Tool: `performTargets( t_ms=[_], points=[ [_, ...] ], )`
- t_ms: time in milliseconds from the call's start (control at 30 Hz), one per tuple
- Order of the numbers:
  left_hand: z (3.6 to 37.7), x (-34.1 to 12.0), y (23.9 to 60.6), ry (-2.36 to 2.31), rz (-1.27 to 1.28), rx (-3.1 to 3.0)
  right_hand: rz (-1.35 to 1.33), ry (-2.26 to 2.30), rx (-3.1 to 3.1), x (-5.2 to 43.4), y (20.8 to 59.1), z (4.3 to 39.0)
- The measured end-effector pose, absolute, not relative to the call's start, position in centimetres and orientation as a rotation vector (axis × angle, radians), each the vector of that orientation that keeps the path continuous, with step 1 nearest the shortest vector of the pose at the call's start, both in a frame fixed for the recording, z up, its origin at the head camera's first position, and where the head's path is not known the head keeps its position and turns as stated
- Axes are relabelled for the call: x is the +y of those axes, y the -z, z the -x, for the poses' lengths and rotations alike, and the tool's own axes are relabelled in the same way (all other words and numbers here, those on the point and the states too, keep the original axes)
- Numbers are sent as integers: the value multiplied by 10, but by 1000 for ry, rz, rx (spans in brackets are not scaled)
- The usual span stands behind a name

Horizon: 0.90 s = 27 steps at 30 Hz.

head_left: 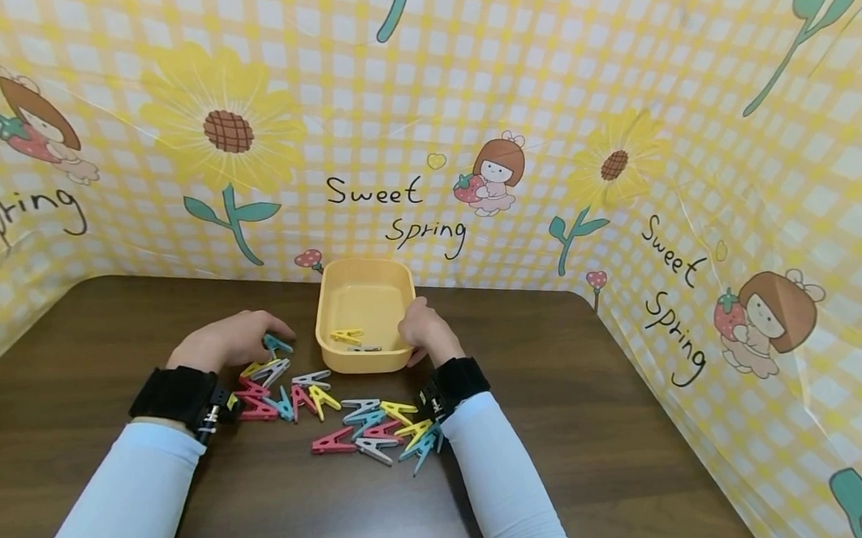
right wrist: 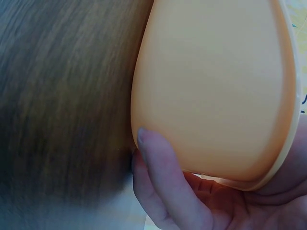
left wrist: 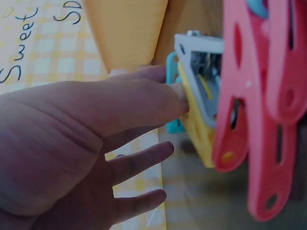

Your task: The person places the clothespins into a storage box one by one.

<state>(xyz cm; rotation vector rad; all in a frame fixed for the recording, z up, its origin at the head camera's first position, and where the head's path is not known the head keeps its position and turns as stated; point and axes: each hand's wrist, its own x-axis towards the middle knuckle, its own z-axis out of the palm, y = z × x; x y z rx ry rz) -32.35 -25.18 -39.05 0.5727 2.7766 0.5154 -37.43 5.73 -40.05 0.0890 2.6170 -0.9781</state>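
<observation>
Right now my right hand [head_left: 424,332] grips the yellow tub [head_left: 366,313] at its near right corner: in the right wrist view the thumb [right wrist: 165,184] presses the outer wall while the fingers curl over the rim. That tub sits toward the far edge of the brown table [head_left: 592,407], about midway along it, and a yellow peg [head_left: 347,336] and a grey peg [head_left: 364,349] lie inside near its front wall.

My left hand [head_left: 226,341] rests just left of the tub, fingers bent down on a teal peg [head_left: 277,343]. From the left wrist view the fingertips [left wrist: 175,96] touch the teal peg [left wrist: 171,91]; whether they pinch it I cannot tell, and the lower fingers hang loose and apart.

Behind that hand, toward the near edge, a scatter of pegs [head_left: 336,416] in pink, yellow, grey and teal spreads between my two wrists, with pink pegs [left wrist: 259,110] close to the left wrist camera.
</observation>
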Motion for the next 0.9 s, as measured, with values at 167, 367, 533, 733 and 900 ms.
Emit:
performTargets(
  t_ms=[167,367,533,733,900],
  points=[
    [325,-245,392,-497,-586,2790,-94,987,2618,58,402,374],
    [328,-241,393,-431,-590,2831,-94,973,2623,57,401,374],
    [330,-241,394,-414,-586,2877,-97,963,2626,57,400,374],
    [330,-243,392,-628,-544,2946,-95,974,2624,57,400,374],
    [332,-244,392,-742,-490,3002,-98,957,2627,57,400,374]
  ],
)
